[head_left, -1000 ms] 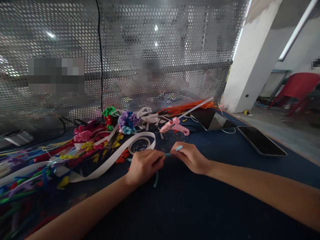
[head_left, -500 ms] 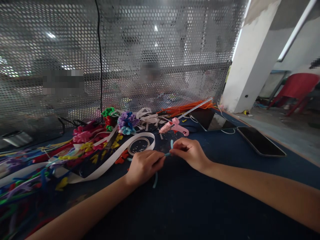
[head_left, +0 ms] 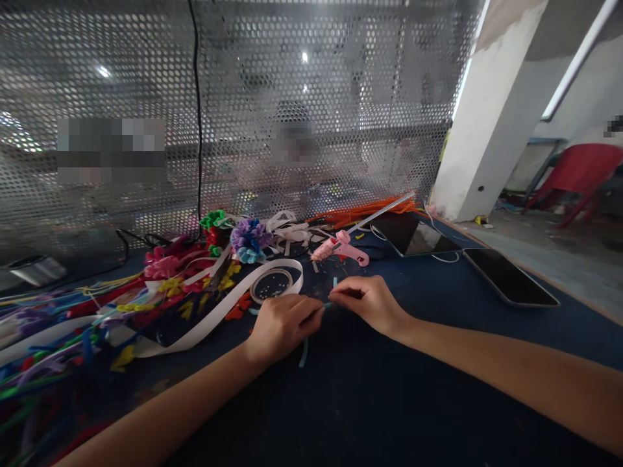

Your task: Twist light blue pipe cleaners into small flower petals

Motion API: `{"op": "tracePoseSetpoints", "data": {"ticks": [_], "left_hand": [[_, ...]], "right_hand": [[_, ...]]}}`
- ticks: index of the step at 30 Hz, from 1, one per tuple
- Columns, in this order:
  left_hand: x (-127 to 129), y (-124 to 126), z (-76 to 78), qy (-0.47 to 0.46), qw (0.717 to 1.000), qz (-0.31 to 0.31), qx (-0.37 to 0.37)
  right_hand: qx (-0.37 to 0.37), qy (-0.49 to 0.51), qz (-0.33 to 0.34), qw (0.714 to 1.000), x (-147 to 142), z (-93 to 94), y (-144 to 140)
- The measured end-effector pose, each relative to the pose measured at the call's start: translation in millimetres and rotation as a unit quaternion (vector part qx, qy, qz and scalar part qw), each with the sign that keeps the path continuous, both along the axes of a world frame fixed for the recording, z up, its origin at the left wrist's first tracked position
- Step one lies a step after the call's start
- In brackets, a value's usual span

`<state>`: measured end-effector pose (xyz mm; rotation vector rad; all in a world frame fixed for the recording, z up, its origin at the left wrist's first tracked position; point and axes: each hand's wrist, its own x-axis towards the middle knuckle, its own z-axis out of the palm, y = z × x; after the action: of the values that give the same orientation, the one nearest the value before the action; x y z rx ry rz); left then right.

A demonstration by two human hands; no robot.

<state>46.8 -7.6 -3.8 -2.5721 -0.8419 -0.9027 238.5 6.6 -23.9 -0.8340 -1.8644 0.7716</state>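
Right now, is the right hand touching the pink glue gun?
Apart. The head view shows bare blue table between the right hand and the pink glue gun.

I'm looking at a craft workshop: a counter (head_left: 389,402) strewn with pipe cleaners (head_left: 73,324), a glue gun (head_left: 341,248), tape (head_left: 271,284), behind a perforated metal screen (head_left: 316,97).

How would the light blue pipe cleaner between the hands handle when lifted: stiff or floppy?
Probably bendable yet shape-holding: the light blue pipe cleaner shows a kinked tip by the right hand and a curved tail below the left hand. Likely very light, being so thin. Its fuzzy surface should grip, not slip.
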Motion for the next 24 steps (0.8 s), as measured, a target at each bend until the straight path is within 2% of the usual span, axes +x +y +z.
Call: {"op": "tracePoseSetpoints", "data": {"ticks": [3, 8, 12, 19, 24], "left_hand": [[-1.1, 0.9, -1.3, -0.003, 1.000, 0.002, -0.002], [-3.3, 2.7, -2.3, -0.044, 0.999, 0.010, -0.031], [-3.1, 1.8, -1.7, -0.043, 0.998, 0.017, -0.043], [-1.0, -1.3, 0.3, -0.019, 1.000, -0.008, -0.008], [-2.7, 0.7, 0.3, -0.052, 0.998, 0.005, -0.040]], "right_hand": [[0.044, -0.032, -0.007, 0.999, 0.6, 2.1, -0.1], [0.119, -0.088, 0.047, 0.988, -0.1, 1.6, -3.3], [0.149, -0.141, 0.056, 0.977, 0.0, -1.6, -2.8], [0.168, -0.127, 0.098, 0.973, 2.8, -0.5, 1.2], [0.164, -0.081, 0.086, 0.979, 2.5, -1.1, -0.8]]}}
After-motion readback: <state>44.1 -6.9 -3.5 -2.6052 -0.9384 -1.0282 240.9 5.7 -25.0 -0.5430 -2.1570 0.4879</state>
